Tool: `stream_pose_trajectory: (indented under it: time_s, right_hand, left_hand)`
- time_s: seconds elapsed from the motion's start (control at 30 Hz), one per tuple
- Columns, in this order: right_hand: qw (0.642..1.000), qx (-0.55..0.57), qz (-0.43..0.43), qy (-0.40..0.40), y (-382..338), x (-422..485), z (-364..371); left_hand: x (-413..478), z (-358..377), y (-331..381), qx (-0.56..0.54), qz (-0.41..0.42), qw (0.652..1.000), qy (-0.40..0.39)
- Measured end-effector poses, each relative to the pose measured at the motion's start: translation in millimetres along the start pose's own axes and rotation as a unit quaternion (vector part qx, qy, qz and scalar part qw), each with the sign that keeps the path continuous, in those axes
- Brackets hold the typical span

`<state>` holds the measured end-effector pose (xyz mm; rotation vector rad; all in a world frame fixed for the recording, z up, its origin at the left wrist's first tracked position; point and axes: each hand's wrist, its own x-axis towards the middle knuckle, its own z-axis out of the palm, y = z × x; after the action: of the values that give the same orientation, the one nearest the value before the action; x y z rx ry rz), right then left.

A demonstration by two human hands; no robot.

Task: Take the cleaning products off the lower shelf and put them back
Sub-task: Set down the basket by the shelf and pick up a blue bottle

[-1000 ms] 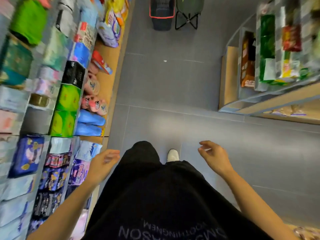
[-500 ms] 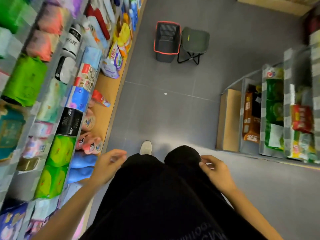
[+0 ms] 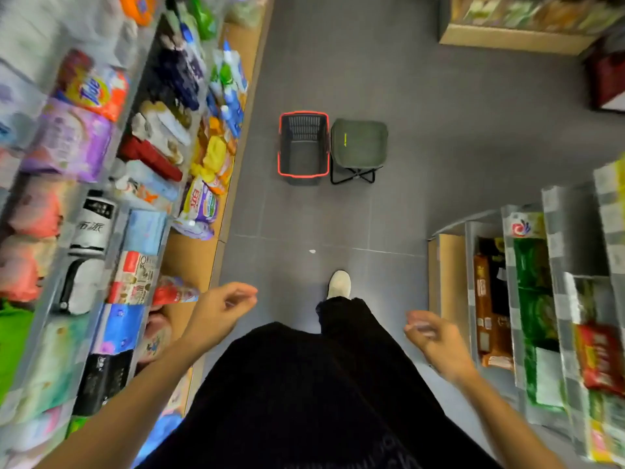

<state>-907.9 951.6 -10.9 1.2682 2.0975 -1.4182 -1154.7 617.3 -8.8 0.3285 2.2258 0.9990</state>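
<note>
A grey tiled floor (image 3: 439,147) runs between stocked racks. Along its left edge, a low wooden shelf (image 3: 189,262) carries bright bagged cleaning products (image 3: 203,204). Ahead, a red-rimmed dark plastic basket (image 3: 279,147) stands beside a green folding stool (image 3: 358,143). The left hand (image 3: 220,309) and right hand (image 3: 436,340) hang loosely curled, holding nothing.

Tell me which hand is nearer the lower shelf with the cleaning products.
The left hand, empty, beside the lower shelf; the right hand hangs well away from it.
</note>
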Motion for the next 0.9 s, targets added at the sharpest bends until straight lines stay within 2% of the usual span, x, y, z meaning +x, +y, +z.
stream_pose_trajectory:
  time_s: [0.23, 0.47, 0.7, 0.9]
  right_hand:
    - [0.994, -0.052, -0.079, -0.056, -129, 134, -66]
    - [0.975, -0.137, -0.137, -0.109, -267, 258, -85]
    - [0.969, -0.190, -0.106, -0.119, -383, 363, -102]
    - [0.953, -0.264, -0.104, -0.109, -470, 441, -152]
  left_hand:
    - [86, -28, 51, 0.005, -0.063, 0.997, 0.043]
    - [201, -53, 73, -0.008, -0.119, 0.991, 0.062]
    - [373, -87, 116, -0.074, -0.093, 0.991, 0.066]
    - [497, -135, 181, -0.074, -0.041, 0.993, 0.076]
